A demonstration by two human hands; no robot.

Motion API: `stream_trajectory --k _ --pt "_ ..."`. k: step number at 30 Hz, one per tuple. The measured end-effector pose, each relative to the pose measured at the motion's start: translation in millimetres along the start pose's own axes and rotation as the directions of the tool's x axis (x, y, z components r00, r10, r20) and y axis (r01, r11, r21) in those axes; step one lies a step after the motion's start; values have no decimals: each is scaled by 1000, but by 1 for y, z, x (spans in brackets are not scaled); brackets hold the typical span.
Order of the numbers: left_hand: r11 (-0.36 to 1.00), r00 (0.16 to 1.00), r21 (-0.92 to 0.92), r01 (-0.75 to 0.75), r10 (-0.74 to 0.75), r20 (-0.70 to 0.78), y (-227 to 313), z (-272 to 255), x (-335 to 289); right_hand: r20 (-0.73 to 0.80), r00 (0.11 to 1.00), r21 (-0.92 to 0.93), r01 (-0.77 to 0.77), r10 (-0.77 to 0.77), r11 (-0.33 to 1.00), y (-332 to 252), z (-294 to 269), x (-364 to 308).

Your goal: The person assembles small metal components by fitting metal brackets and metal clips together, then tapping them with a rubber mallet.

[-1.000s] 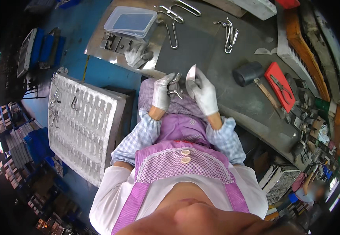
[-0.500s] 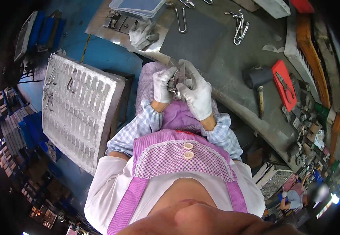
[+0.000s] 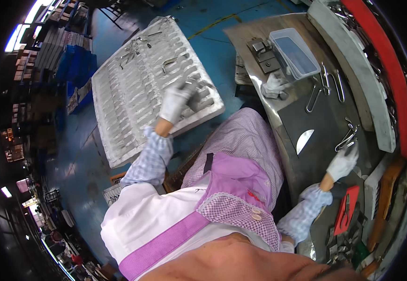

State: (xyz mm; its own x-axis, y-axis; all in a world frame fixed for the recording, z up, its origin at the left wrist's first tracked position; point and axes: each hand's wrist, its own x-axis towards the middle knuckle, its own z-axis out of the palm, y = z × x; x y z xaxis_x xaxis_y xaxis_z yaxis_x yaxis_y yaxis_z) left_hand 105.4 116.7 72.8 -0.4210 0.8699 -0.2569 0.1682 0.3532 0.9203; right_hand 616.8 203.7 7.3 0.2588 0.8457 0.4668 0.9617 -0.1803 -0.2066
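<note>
My left hand, in a white glove, is over the near right part of a white foam tray with rows of slots. Its fingers close round a shiny metal part, blurred, so its full shape does not show. On the workbench to the right, my right hand, also gloved, has its fingers stretched out beside a bent chrome instrument. Whether the fingertips touch it I cannot tell. Several other chrome instruments lie in the tray's far left part, and one wire-like piece lies nearer its middle.
On the bench are a clear plastic box, a metal fixture, a crumpled glove, a dark sheet and bent chrome loops. Pliers lie on a red pad. A long pale foam block edges the bench.
My hands have parted from a metal piece held over my lap. The left has swung to the foam tray; the right has reached out over the bench. My view has turned left.
</note>
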Motion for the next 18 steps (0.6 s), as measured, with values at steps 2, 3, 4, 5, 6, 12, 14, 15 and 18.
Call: stream_trajectory --k 2,3,4,5,6,12,14,15,18 --pt "995 988 28 99 -95 -119 -9 -31 4 84 994 -203 -52 70 978 0 11 27" --pt "968 996 248 30 -9 -86 -26 -38 1 216 958 -181 -153 191 972 8 26 38" --pt "890 997 454 -50 75 -37 -44 -41 0 343 890 -169 -256 301 952 16 43 44" --pt "820 993 567 -80 113 -22 -83 -42 1 270 932 -113 -219 242 969 22 63 42" --pt "733 990 671 -109 144 4 -112 -41 1 264 934 -109 -220 242 969 29 75 44" --pt "529 933 836 -144 355 -64 -102 -25 -12 339 889 23 -335 308 942 51 73 50" --pt "546 925 823 -158 373 -69 -112 -35 -11 257 916 -21 -313 308 949 64 77 49" --pt "509 911 844 -170 408 -62 -107 -35 -15 191 933 -66 -297 304 953 64 75 45" --pt "322 872 937 -135 487 -42 -90 -28 -17 103 931 16 -354 351 935 68 61 51"
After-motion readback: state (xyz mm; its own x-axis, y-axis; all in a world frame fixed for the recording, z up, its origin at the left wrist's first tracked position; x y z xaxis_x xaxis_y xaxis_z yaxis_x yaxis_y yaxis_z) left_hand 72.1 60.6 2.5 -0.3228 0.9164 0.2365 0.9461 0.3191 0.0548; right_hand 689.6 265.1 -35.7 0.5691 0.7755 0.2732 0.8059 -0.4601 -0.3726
